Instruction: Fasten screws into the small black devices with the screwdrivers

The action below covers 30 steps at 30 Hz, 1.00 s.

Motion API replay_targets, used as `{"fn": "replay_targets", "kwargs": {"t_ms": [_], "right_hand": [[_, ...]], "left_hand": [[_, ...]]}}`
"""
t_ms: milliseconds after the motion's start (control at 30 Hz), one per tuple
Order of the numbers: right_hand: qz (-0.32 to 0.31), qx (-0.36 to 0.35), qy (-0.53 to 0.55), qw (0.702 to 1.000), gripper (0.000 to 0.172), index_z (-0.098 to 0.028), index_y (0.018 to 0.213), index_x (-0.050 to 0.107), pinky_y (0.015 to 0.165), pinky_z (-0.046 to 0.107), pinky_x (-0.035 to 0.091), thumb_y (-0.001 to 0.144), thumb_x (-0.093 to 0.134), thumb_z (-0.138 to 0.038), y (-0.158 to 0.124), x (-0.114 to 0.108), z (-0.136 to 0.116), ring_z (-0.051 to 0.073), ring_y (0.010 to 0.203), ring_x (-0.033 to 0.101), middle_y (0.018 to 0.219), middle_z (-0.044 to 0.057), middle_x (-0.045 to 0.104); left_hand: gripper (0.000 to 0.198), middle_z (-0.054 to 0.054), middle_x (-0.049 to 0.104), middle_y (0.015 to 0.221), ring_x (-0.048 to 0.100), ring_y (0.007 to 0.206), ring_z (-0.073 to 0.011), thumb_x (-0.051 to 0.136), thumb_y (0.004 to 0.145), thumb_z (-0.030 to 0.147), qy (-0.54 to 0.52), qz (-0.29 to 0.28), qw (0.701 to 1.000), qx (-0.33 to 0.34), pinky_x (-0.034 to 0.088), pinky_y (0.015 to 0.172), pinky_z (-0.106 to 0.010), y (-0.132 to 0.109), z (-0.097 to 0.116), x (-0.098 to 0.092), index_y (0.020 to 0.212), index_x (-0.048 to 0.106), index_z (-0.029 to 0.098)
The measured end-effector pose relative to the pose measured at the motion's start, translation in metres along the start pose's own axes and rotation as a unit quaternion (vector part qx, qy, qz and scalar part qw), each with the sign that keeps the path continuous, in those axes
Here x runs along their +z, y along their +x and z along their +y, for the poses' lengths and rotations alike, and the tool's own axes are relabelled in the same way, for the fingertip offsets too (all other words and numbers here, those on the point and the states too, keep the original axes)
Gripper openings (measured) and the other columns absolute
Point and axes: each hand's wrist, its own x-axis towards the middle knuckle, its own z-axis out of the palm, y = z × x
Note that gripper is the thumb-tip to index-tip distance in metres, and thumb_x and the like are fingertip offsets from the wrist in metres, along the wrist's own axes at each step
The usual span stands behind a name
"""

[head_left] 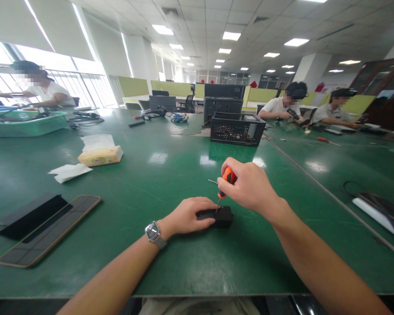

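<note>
My right hand (248, 186) is closed round an orange-and-black screwdriver (226, 180), held nearly upright with its tip down on a small black box-shaped part (222, 216) lying on the green table (151, 183). My left hand (188, 215), with a watch on the wrist, lies over the left end of that black part and presses it down, fingers curled on it. A thin metal pin or screw (212, 181) lies on the table just behind the screwdriver.
At left lie a long flat dark panel (49, 229), a black cover (22, 216), tissues (100, 151) and a green basket (26, 122). A black computer case (236, 128) stands behind. Three people sit at the far edges. Cables and a flat device (381, 210) lie at right.
</note>
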Motion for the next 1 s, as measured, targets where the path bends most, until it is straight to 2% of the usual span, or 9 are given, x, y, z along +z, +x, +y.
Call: {"fn": "replay_targets", "kwargs": {"t_ms": [233,367,500,633,833,1000], "right_hand": [[0.01,-0.006,-0.009,1.0,0.015,-0.024,0.083,0.057,0.054,0.024,0.024,0.08,0.052,-0.038,-0.001,0.0,-0.001,0.015,0.056,0.051,0.064,-0.001,0.061],[0.013,0.011,-0.019,1.0,0.015,-0.023,0.079,0.058,0.054,0.024,0.024,0.078,0.052,-0.037,0.001,-0.004,0.002,0.015,0.056,0.05,0.062,-0.001,0.059],[0.011,0.037,-0.02,0.999,0.015,-0.023,0.077,0.059,0.054,0.025,0.025,0.075,0.054,-0.037,0.002,-0.01,0.006,0.015,0.057,0.05,0.062,-0.001,0.06],[0.008,0.031,-0.006,0.999,0.015,-0.023,0.076,0.059,0.054,0.024,0.026,0.075,0.054,-0.037,0.001,-0.011,0.007,0.015,0.056,0.05,0.062,-0.001,0.06],[0.003,0.019,-0.004,1.0,0.016,-0.022,0.078,0.06,0.056,0.025,0.028,0.077,0.053,-0.037,0.002,-0.004,0.003,0.015,0.057,0.051,0.062,0.0,0.06],[0.001,-0.012,0.023,1.0,0.016,-0.023,0.081,0.059,0.056,0.024,0.028,0.079,0.053,-0.038,0.001,0.0,0.001,0.014,0.056,0.051,0.064,-0.002,0.061]], "left_hand": [[0.033,-0.007,0.066,0.114,0.063,0.102,-0.019,0.06,0.086,0.029,0.011,0.001,1.0,0.014,0.05,0.092,-0.029,0.0,-0.001,-0.001,0.118,0.063,0.02],[0.027,-0.007,0.064,0.12,0.063,0.102,-0.0192,0.058,0.087,0.031,0.088,0.011,0.995,0.046,0.051,0.09,-0.029,-0.001,-0.001,-0.001,0.111,0.067,0.021],[0.025,-0.007,0.066,0.118,0.064,0.1,-0.0198,0.053,0.091,0.03,0.202,0.03,0.973,0.11,0.052,0.083,-0.03,-0.006,0.0,0.003,0.109,0.067,0.022],[0.018,-0.006,0.07,0.106,0.064,0.102,-0.0191,0.051,0.092,0.025,0.263,0.079,0.947,0.166,0.053,0.08,-0.028,-0.008,0.002,0.007,0.1,0.067,0.022],[0.017,-0.003,0.072,0.095,0.064,0.094,-0.0155,0.054,0.09,0.023,0.254,0.1,0.947,0.171,0.053,0.079,-0.025,-0.007,0.006,0.007,0.078,0.066,0.02],[0.018,-0.004,0.072,0.093,0.065,0.092,-0.0152,0.056,0.089,0.024,0.232,0.111,0.949,0.18,0.053,0.078,-0.025,-0.007,0.004,0.005,0.073,0.063,0.019]]}}
